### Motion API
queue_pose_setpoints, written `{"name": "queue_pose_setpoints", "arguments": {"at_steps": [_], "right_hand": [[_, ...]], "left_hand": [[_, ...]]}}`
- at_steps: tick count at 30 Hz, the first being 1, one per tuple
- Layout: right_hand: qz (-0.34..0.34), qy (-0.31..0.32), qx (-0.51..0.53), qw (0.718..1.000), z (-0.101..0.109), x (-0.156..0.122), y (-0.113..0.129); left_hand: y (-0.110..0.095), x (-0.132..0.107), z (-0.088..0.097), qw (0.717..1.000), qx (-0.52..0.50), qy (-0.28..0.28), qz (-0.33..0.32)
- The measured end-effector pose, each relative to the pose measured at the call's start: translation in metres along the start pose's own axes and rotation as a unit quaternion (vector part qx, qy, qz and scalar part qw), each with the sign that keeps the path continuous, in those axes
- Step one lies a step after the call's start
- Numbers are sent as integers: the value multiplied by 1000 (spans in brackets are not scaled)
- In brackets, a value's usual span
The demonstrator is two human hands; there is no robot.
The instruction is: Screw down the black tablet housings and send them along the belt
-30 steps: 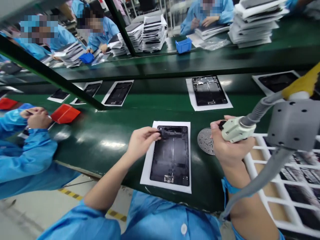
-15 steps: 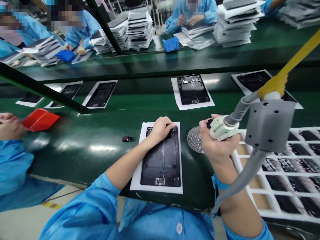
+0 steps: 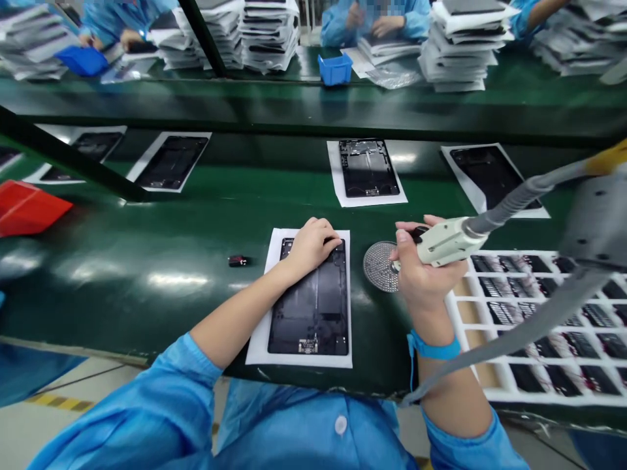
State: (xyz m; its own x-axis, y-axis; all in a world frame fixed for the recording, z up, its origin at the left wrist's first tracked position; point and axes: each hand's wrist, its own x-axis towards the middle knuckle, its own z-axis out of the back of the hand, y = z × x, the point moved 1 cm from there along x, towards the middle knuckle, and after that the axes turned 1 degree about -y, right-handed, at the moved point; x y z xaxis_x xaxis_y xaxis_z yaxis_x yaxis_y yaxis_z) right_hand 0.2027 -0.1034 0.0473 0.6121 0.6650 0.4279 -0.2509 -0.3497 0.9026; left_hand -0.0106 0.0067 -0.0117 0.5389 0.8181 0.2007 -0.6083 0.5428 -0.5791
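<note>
A black tablet housing (image 3: pixel 309 307) with a small circuit board near its lower edge lies on white paper (image 3: pixel 258 349) in front of me. My left hand (image 3: pixel 313 247) rests on the upper end of the housing, its fingers curled and pressed there; what is under them is hidden. My right hand (image 3: pixel 428 267) grips a pale electric screwdriver (image 3: pixel 448 243) with a grey cable. The tool is tilted, with its front end low over a round perforated metal plate (image 3: pixel 381 266). Whether the tip touches the plate I cannot tell.
A white compartment tray (image 3: pixel 482 300) of black parts stands at right, under the hanging cable. A small dark red-and-black object (image 3: pixel 239 260) and a red bin (image 3: pixel 29 207) are left. Several tablet housings on paper (image 3: pixel 369 170) line the far side. Co-workers sit beyond, by paper stacks (image 3: pixel 455 49).
My right hand has tipped the screwdriver flatter, bringing its front end over the perforated plate. The view has shifted, and the co-worker's hand at left is out of sight. My left hand stays on the housing.
</note>
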Motion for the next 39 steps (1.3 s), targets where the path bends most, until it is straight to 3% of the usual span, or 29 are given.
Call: {"name": "queue_pose_setpoints", "arguments": {"at_steps": [5,16,27,39], "right_hand": [[-15,-26,50,998,-9,2,-2],[-29,-32,37,998,-22,5,-5],[-20,-30,3,999,-21,4,-7],[1,-23,-39,999,-17,9,-6]], "left_hand": [[0,1,-3,999,-26,-21,-20],[0,4,-9,999,-34,-33,-15],[2,14,-5,998,-19,-5,-58],[1,17,-6,997,-63,-10,-35]]}}
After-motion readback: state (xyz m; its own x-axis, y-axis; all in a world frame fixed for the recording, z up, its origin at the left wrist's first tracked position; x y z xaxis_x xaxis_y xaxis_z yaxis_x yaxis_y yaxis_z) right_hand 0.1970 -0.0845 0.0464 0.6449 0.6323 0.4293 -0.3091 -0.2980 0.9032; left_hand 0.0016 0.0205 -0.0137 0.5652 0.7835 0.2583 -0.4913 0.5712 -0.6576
